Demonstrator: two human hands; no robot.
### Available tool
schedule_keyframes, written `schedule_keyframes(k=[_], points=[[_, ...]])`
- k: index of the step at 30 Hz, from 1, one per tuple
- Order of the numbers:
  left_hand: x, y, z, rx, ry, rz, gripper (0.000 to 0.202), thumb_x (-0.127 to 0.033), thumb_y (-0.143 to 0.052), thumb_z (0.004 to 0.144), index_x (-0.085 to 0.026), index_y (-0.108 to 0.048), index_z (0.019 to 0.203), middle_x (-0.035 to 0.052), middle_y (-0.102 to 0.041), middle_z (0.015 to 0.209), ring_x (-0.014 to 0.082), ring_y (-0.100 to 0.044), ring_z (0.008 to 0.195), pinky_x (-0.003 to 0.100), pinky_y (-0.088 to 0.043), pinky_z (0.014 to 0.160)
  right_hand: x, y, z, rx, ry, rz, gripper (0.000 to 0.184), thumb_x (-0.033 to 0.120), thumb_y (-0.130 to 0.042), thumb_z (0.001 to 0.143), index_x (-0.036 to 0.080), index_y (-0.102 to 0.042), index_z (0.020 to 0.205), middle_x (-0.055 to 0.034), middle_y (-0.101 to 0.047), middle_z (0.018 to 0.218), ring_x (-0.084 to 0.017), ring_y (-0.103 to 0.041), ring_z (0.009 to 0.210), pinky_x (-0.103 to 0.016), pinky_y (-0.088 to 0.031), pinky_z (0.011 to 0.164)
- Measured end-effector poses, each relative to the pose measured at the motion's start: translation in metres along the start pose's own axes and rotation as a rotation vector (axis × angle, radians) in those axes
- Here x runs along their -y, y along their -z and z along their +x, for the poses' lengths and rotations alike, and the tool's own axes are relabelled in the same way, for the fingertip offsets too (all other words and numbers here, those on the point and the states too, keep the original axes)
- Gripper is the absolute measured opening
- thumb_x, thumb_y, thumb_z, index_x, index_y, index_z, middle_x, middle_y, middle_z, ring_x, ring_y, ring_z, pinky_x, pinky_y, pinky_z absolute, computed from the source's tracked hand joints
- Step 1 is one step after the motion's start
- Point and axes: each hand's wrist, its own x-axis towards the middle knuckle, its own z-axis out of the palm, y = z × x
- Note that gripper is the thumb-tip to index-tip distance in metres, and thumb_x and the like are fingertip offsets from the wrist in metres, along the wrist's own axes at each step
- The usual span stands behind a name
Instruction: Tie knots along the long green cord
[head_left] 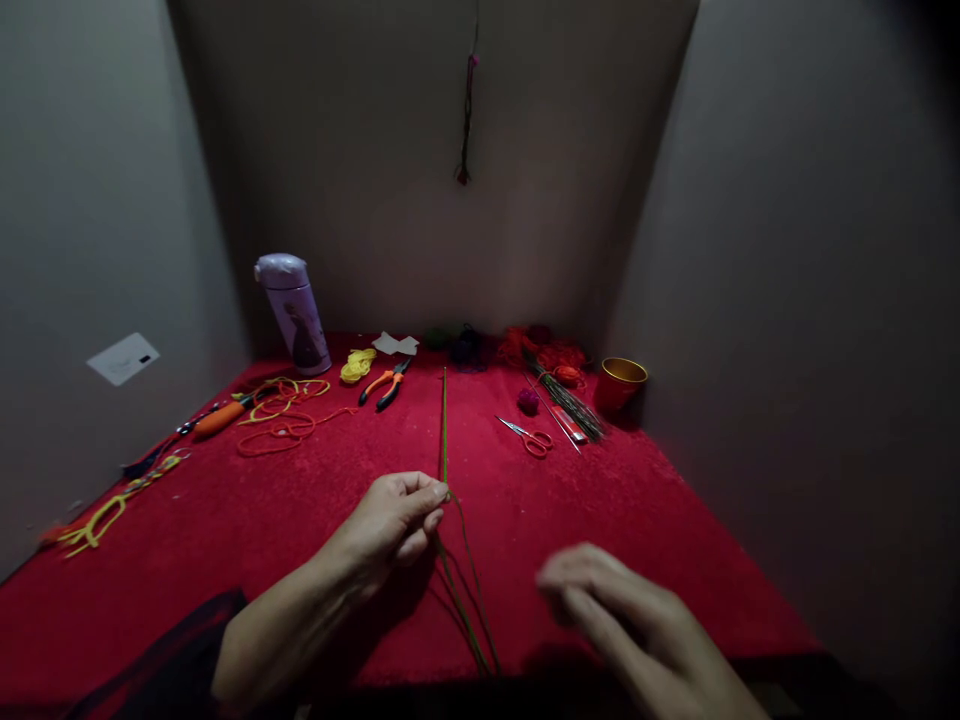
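Note:
A thin green cord (445,430) runs up the middle of the table, its far end at a small point on the cloth. My left hand (401,515) pinches it between thumb and forefinger. Below that pinch, loose strands (469,600) trail down towards the table's front edge. To the right, my right hand (622,610) hovers apart from the cord, fingers bent and tips smeared by motion; whether anything is in them cannot be seen.
Red-handled scissors (535,443), a purple yarn ball (528,401) and a gold-rimmed pot (621,385) stand right. Orange pliers (386,385), yellow yarn (358,365), a lilac bottle (296,315) and tangled orange cord (277,432) lie left on the red cloth (315,550).

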Motion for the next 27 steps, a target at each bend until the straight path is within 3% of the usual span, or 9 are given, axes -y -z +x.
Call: schedule_keyframes(k=[2,6,9,12,15,21,27], points=[[0.001,0.0,0.001,-0.009,-0.001,0.021,0.033,-0.04,-0.064,0.071,-0.016,-0.044,0.061,-0.0096,-0.038,0.041,-0.0003,-0.019,0.028,0.016,-0.008,0.031,0.012,-0.006,0.037,-0.083,0.0,0.166,0.024,0.039,-0.047,0.088,0.02,-0.061,0.091,-0.0078,-0.059,0.097,-0.021,-0.055,0.096,-0.033,-0.042,0.088],[0.008,0.004,0.006,-0.023,-0.045,0.05,0.034,-0.043,-0.064,0.07,-0.015,-0.047,0.062,-0.0077,-0.043,0.044,0.0005,-0.025,0.03,0.016,-0.013,0.033,0.017,-0.034,0.101,0.168,-0.047,0.527,0.032,0.045,-0.045,0.086,0.015,-0.055,0.077,-0.0034,-0.055,0.073,-0.014,-0.055,0.068,-0.027,-0.046,0.067],[0.011,0.006,0.009,-0.047,-0.072,0.081,0.034,-0.044,-0.064,0.068,-0.015,-0.047,0.062,-0.0063,-0.046,0.046,0.0014,-0.03,0.032,0.016,-0.017,0.035,0.006,-0.049,0.126,0.224,-0.074,0.401,0.032,0.041,-0.044,0.087,0.015,-0.05,0.07,0.0011,-0.048,0.059,-0.008,-0.044,0.049,-0.02,-0.035,0.048],[0.013,0.008,0.011,-0.088,-0.048,0.176,0.034,-0.044,-0.063,0.067,-0.017,-0.045,0.062,-0.0072,-0.044,0.043,0.0025,-0.028,0.031,0.017,-0.017,0.034,-0.007,-0.052,0.137,0.127,-0.064,0.137,0.031,0.032,-0.049,0.083,0.015,-0.046,0.057,0.0051,-0.036,0.05,-0.006,-0.029,0.045,-0.02,-0.021,0.042],[0.017,0.01,0.013,-0.122,-0.064,0.267,0.03,-0.043,-0.059,0.069,-0.018,-0.045,0.063,-0.0076,-0.043,0.043,0.0043,-0.029,0.032,0.018,-0.018,0.034,-0.015,-0.05,0.139,0.064,-0.062,0.026,0.03,0.029,-0.053,0.078,0.015,-0.045,0.053,0.0058,-0.033,0.05,-0.006,-0.027,0.047,-0.021,-0.019,0.043],[0.016,0.012,0.003,-0.247,-0.344,0.728,0.024,-0.032,-0.048,0.082,-0.016,-0.057,0.067,-0.0004,-0.055,0.061,0.0112,-0.048,0.056,0.022,-0.035,0.051,-0.015,-0.046,0.135,0.193,-0.171,0.142,0.032,0.037,-0.055,0.077,0.015,-0.046,0.055,0.0069,-0.031,0.046,-0.005,-0.023,0.043,-0.021,-0.016,0.041],[0.019,0.008,-0.013,-0.357,-0.475,1.025,0.023,-0.027,-0.044,0.087,-0.019,-0.062,0.075,0.0013,-0.064,0.07,0.0141,-0.058,0.064,0.023,-0.041,0.059,-0.02,-0.05,0.134,0.203,-0.212,0.338,0.033,0.04,-0.061,0.074,0.016,-0.046,0.056,0.0086,-0.032,0.042,-0.004,-0.023,0.037,-0.02,-0.013,0.037]])
